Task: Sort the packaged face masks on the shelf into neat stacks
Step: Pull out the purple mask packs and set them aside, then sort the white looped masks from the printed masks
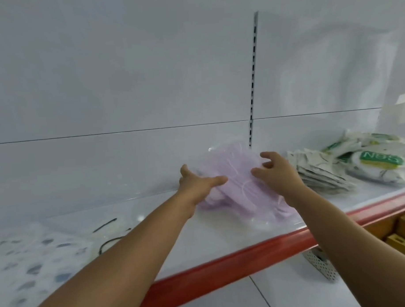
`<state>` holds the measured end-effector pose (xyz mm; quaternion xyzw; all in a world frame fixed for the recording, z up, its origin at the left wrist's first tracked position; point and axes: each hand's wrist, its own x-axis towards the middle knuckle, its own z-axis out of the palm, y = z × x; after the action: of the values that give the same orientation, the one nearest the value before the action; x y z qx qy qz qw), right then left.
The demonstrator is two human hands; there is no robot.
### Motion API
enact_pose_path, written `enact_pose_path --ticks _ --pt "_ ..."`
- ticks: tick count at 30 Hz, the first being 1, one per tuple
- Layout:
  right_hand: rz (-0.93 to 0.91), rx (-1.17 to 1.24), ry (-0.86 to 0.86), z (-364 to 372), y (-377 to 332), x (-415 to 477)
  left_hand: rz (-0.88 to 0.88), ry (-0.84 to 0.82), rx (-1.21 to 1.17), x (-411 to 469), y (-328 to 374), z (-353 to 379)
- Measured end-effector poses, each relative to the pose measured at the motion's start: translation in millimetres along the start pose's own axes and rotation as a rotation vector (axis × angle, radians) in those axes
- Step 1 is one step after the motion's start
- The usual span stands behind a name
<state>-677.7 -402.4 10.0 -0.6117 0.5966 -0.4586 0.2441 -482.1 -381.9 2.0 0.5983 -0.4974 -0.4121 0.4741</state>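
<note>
Between both sets of fingers, on the white shelf (pixel 195 243), lies the pink mask pack (pixel 239 175). The left hand (pixel 198 184) is at its left edge with the thumb laid on top and the other fingers mostly hidden, so grip can't be told; the right hand (pixel 278 173) has fingers (pixel 267 155) spread and bent, tips touching the pack's far right end. Just right of the right fingers sit stacked white-green mask packs (pixel 324 174); well left of the left fingers lie a speckled pack (pixel 28 262) and a black-loop pack (pixel 108 234).
</note>
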Motion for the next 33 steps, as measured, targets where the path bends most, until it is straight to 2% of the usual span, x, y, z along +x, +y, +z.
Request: enact_pose_path --ticks 2,4,13,19,25,30,33 --pt "-0.006 -0.202 -0.009 -16.2 14.7 4.9 0.014 -0.005 0.137 -1.2 -5.5 13.2" --pt "-0.012 -0.301 -0.004 -28.3 23.7 8.4 0.056 0.003 0.264 1.0 -13.1 19.1" --pt "-0.272 -0.429 0.065 -11.7 -3.6 10.4 0.285 0.126 0.614 -31.5 -16.5 -3.7" --pt "-0.367 -0.369 -0.156 49.3 -44.8 -0.1 0.363 0.163 0.7 -81.0 -22.1 -44.2" --pt "-0.466 -0.364 -0.427 135.8 -82.8 -21.0 0.368 0.31 0.869 -128.7 -44.1 -109.1" --pt "-0.526 -0.324 -0.716 205.0 -121.0 -53.6 0.292 0.43 1.0 -168.7 -71.2 -178.0" --pt "-0.546 -0.356 -0.847 237.4 -138.2 -68.6 0.11 0.42 1.075 -187.5 -85.4 -219.1"
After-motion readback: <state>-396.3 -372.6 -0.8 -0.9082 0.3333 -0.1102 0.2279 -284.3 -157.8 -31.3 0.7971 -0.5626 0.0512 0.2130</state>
